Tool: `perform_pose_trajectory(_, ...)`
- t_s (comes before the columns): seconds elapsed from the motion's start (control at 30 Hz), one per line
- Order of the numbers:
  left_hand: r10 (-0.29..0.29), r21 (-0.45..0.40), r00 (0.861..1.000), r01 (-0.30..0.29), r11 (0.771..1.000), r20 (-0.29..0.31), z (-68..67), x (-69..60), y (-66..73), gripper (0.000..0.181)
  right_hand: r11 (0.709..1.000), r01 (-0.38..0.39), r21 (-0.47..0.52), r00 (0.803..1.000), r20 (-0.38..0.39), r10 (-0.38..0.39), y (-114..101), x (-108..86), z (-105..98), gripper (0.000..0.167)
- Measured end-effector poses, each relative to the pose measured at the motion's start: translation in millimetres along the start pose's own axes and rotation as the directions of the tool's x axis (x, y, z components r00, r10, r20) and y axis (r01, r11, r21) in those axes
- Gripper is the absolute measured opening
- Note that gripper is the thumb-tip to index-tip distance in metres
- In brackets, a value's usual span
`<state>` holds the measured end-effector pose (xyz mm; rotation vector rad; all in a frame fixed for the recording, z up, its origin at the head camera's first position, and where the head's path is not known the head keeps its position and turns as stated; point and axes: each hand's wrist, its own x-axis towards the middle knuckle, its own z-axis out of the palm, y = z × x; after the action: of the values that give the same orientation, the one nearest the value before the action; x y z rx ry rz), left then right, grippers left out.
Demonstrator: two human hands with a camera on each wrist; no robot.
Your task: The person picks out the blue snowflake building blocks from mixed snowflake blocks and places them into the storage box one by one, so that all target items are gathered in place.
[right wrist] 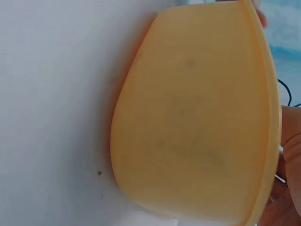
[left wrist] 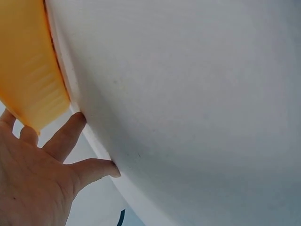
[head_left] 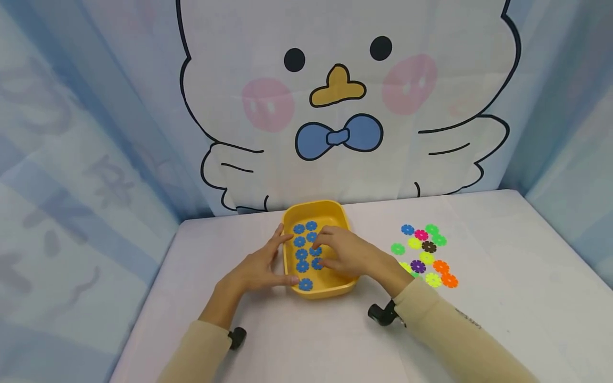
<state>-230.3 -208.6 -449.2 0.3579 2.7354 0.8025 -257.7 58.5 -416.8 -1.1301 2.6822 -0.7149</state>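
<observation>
A yellow plastic tray holds several blue snowflake discs, laid flat in two rough columns on its left side. My left hand spreads its fingers along the tray's left side, with the thumb and a fingertip at the rim. In the left wrist view, straight fingers lie beside the tray wall. Reaching over the right side, my right hand has thumb and forefinger apart, touching or just above blue discs. The right wrist view shows mostly the outer tray wall, hiding those fingertips.
Right of the tray, loose snowflake discs in mixed colours lie on the white table, among them orange, purple and black. A curtain with a cartoon bird hangs behind the table's back edge.
</observation>
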Motion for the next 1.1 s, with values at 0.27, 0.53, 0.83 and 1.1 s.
perform_pose_trajectory(0.27, 0.005, -0.016, 1.000, -0.005, 1.000, 0.000, 2.5, -0.1, 1.0, 0.104, 0.998, 0.055, 0.025, 0.997, -0.047, -0.053, 7.6, -9.4, -11.7, 0.027)
perform_pose_trajectory(0.53, -0.020, -0.006, 1.000, 0.020, 1.000, -0.008, 1.8, -1.6, 2.1, 0.105, 0.996, 0.087, 0.025, 0.990, -0.114, -0.084, 14.8, -18.7, -25.6, 0.026)
perform_pose_trajectory(0.83, -0.018, -0.003, 1.000, 0.018, 1.000, -0.008, -4.5, -2.7, 0.7, 0.105, 0.992, 0.104, 0.074, 0.964, -0.255, -0.082, 25.1, -27.7, -35.6, 0.028)
perform_pose_trajectory(1.1, -0.006, -0.008, 1.000, 0.006, 1.000, 0.008, -2.6, 1.5, 2.8, 0.106, 0.986, 0.145, 0.086, 0.936, -0.336, -0.109, 43.0, -46.7, -38.9, 0.025)
